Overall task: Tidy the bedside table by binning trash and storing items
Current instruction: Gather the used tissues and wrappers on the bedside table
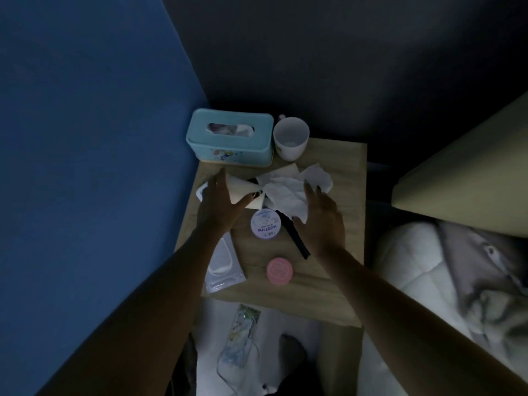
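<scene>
A light wooden tabletop (340, 167) stood in the corner between a blue wall and a dark wall, cluttered with small things. At its back sat a teal plastic tissue box (228, 142) with a white ceramic mug (291, 138) just beside it on the right.

In the middle lay a heap of crumpled white tissue paper (285, 192), and to its left some folded cream-coloured paper (238, 187).

The left hand (217, 201) hovered over the left side of the tabletop with its fingers straight and its thumb spread out against the lower edge of the cream paper; it gripped nothing.

The right hand (323, 217) was likewise spread wide, fingers apart, its fingertips at the right edge of the crumpled tissue, with nothing held in it.

Between the two hands stood a round white jar with a printed lid (266, 225). A long black flat object (294, 238) ran from under the tissue toward the right wrist; what it was could not be told.

Nearer the front edge sat a small round pink jar (279, 271), and to its left a clear plastic pouch (224, 267) lay flat, partly under the left forearm.

A bed with a white quilt (423, 264) stood to the right.
</scene>
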`<state>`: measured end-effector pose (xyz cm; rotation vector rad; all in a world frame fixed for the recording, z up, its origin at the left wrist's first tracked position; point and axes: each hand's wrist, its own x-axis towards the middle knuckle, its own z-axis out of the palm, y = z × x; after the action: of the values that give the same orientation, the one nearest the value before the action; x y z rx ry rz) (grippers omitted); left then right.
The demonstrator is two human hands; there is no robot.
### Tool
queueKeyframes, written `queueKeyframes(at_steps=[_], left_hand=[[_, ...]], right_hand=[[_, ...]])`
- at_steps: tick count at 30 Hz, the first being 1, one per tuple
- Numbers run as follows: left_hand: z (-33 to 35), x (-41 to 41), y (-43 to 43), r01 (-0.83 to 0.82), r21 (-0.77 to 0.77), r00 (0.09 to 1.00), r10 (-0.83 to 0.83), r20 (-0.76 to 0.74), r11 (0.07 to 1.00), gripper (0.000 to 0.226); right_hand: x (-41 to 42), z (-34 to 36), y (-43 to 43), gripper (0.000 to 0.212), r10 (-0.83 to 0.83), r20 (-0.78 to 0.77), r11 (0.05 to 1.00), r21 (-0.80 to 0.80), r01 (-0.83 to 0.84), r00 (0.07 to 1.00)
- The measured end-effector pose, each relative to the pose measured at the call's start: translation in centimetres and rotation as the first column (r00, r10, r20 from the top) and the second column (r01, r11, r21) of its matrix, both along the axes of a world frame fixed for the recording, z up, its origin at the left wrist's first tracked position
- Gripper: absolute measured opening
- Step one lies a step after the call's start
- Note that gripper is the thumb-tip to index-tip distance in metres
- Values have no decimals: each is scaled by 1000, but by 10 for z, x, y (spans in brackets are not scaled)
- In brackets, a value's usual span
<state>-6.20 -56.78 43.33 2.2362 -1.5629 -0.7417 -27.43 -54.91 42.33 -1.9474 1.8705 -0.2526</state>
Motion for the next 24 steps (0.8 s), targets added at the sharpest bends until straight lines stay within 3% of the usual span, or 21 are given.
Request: queueKeyframes(at_steps=[5,9,16,20,24], left_hand=[[18,9,35,-29,-137,998,20,-60,990,87],[41,1,112,-23,-241,991,-10,-134,970,75],[32,10,266,139,-140,984,-153,-93,980,74],[-6,31,339,173,-27,984,-174,-44,985,74],[-65,45,387,106,137,994,-104,-17,985,73]], right_hand=[[-5,25,30,67,-20,68,999,-47,23,997],[1,48,82,67,-78,88,996,-29,81,993],[22,42,212,61,-125,59,992,31,123,990],[33,-9,285,57,-181,125,977,140,163,976],[32,-73,338,54,-243,127,938,282,200,962]])
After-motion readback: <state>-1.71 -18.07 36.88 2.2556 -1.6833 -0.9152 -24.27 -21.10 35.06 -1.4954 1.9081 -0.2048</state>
